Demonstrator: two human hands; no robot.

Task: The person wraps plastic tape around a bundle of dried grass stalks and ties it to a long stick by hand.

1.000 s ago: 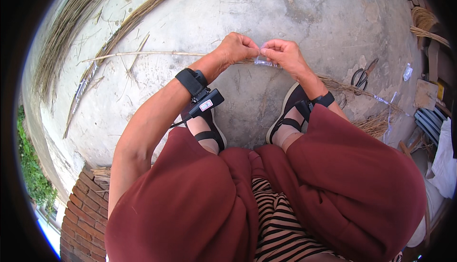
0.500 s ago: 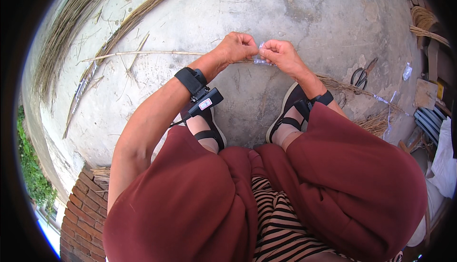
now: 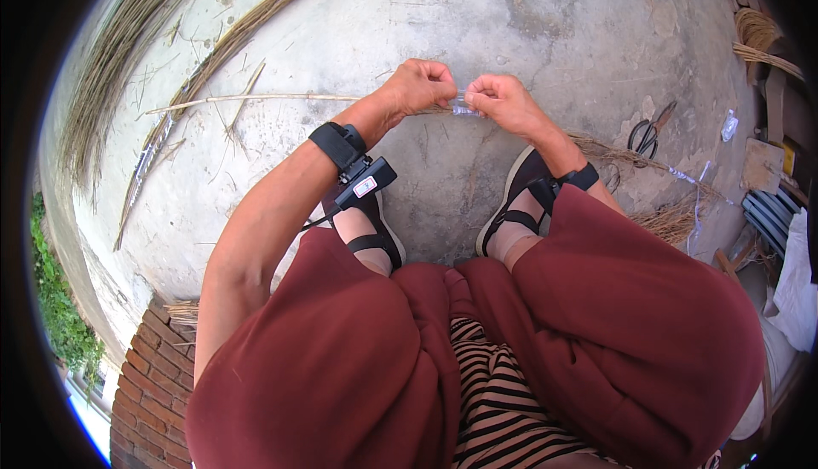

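Observation:
In front of my feet, both hands work at a thin bundle of dry stalks (image 3: pixel 588 145) with a clear plastic strip (image 3: pixel 463 110) wound about it. My left hand (image 3: pixel 421 86) pinches one end of the strip, thumb against bent fingers. Just to its right, my right hand (image 3: pixel 504 103) pinches the strip's other side. A short stretch of plastic shows between the fingertips; exactly how it is wrapped or knotted is too small to make out. A pale thin stick (image 3: pixel 256 97) runs leftward from beneath my left wrist along the concrete.
Black-handled scissors (image 3: pixel 645 137) lie to the right, with a crumpled piece of clear plastic (image 3: pixel 728 126) farther right. A long tied stalk bundle (image 3: pixel 230 43) curves across the left, beside a thick heap of stalks (image 3: pixel 128 60). A brick edge (image 3: pixel 153 375) stands lower left.
My fingertips have moved slightly apart, the right hand shifting a little to the right. The plastic that stood up between them now stretches lower across the gap.

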